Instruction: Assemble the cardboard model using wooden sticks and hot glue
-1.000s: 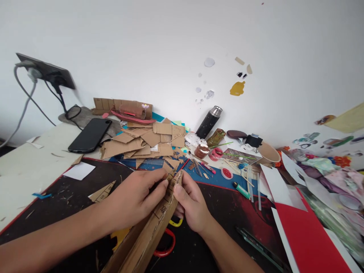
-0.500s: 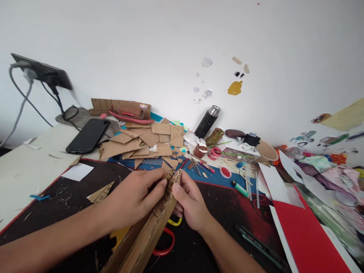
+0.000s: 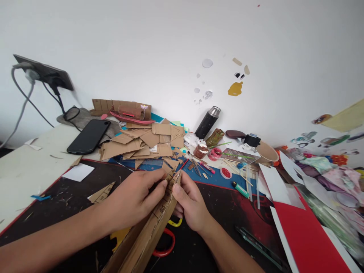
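Note:
A long folded cardboard strip (image 3: 157, 223) with dark printed marks slants up from the bottom edge, between my two hands. My left hand (image 3: 142, 193) pinches its far end from the left, thumb and fingers closed on the edge. From the right, my right hand (image 3: 192, 201) grips the same end, its thumb pressed on the outer face and its other fingers partly hidden behind. Below the strip lie scissors (image 3: 167, 242) with red and yellow handles, their blades hidden. A yellow piece (image 3: 121, 237) shows under my left wrist.
Cardboard scraps (image 3: 142, 142) are heaped at the back beside a red model boat (image 3: 131, 117). A black phone (image 3: 88, 136) lies left. Paint pots (image 3: 200, 149), a thermos (image 3: 208, 123) and a glue stick (image 3: 240, 189) are behind right. A box cutter (image 3: 258, 244) and red card (image 3: 307, 231) lie right.
Both hands keep the same grip on the cardboard strip. The whole view has shifted very slightly; nothing else has visibly moved.

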A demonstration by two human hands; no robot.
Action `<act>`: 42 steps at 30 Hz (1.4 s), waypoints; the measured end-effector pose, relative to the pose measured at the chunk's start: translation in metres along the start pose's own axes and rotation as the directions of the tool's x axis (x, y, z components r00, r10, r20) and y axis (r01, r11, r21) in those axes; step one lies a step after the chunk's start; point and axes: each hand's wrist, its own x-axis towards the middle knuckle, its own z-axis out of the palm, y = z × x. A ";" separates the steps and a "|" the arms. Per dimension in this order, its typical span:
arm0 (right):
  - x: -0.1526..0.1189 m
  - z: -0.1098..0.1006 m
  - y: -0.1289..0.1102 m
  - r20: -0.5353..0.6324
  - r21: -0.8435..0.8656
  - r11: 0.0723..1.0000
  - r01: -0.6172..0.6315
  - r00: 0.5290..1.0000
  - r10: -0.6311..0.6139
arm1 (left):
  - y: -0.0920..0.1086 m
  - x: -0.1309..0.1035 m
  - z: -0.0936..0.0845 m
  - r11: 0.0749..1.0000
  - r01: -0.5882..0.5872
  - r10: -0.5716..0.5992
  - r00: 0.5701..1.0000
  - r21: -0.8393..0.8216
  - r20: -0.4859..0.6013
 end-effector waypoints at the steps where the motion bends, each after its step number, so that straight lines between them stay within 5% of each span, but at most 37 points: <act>1: 0.000 0.000 0.000 -0.001 0.002 1.000 0.002 1.000 -0.002 | 0.000 0.000 0.000 1.000 -0.002 0.002 1.000 0.003 0.001; 42: 0.001 0.000 0.000 0.029 0.039 0.999 0.024 0.999 -0.026 | 0.000 -0.001 0.001 1.000 -0.004 0.004 1.000 -0.007 -0.010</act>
